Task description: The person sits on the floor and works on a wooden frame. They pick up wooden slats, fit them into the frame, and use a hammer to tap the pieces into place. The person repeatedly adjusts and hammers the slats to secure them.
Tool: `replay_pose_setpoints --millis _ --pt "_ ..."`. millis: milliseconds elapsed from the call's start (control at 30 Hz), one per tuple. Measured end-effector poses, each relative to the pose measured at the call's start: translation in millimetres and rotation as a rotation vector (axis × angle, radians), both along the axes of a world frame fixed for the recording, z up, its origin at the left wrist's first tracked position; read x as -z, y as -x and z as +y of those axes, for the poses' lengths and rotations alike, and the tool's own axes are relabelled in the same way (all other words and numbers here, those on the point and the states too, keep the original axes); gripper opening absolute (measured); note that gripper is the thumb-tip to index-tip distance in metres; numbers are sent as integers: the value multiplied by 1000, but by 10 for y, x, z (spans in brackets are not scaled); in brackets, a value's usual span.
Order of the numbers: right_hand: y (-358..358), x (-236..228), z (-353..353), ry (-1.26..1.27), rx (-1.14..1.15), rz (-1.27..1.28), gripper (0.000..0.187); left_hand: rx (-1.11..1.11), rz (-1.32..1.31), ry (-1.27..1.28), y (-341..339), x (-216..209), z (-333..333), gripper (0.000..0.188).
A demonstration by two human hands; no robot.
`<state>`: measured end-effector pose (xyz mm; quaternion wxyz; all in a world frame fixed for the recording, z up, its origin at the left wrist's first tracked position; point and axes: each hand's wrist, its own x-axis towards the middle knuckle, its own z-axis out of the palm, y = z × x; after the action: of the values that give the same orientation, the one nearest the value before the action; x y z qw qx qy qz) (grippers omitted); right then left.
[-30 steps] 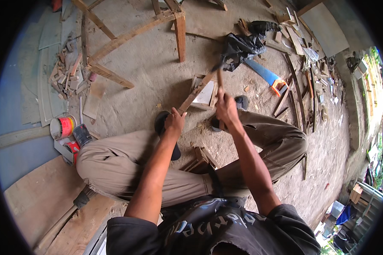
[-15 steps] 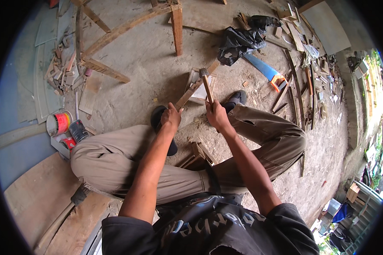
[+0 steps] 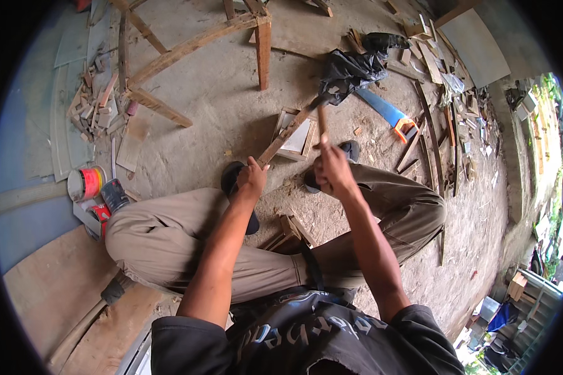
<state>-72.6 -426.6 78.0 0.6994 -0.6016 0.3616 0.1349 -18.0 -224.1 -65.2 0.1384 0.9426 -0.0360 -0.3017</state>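
My left hand point(image 3: 253, 177) is closed round the near end of a narrow wooden strip point(image 3: 283, 139). The strip slants away to the right, across a small wooden frame with a pale panel point(image 3: 301, 139) on the floor. In my right hand point(image 3: 335, 171) is a hammer point(image 3: 323, 122), gripped by its wooden handle. Motion smears the hammer's head, which is close to the strip's far end; whether they touch I cannot tell.
Beyond lie a black plastic bag point(image 3: 351, 70) and a handsaw with a blue blade point(image 3: 385, 110). A wooden framework point(image 3: 264, 56) stands far left. Cans point(image 3: 87, 182) sit beside my left knee. Scrap wood point(image 3: 431, 125) litters the right; more pieces point(image 3: 289, 231) lie between my legs.
The hammer and my right hand have shifted right, and the hammer's head has moved toward the strip's far end. My left hand keeps its hold on the strip. The view has shifted slightly.
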Motion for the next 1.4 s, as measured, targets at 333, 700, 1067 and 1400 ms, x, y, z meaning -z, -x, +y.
replay_pose_setpoints --millis 333,700,1067,1400 --pt "-558 -925 -44 126 219 -821 40 -23 42 -25 25 -20 49 60" --pt "-67 229 -413 68 273 -64 43 1 -112 -53 132 210 99 54" --pt "473 852 265 694 -168 -101 51 3 -69 -20 66 61 48 55" --pt "253 474 372 664 -110 -493 43 -22 -101 -9 55 168 79 53"
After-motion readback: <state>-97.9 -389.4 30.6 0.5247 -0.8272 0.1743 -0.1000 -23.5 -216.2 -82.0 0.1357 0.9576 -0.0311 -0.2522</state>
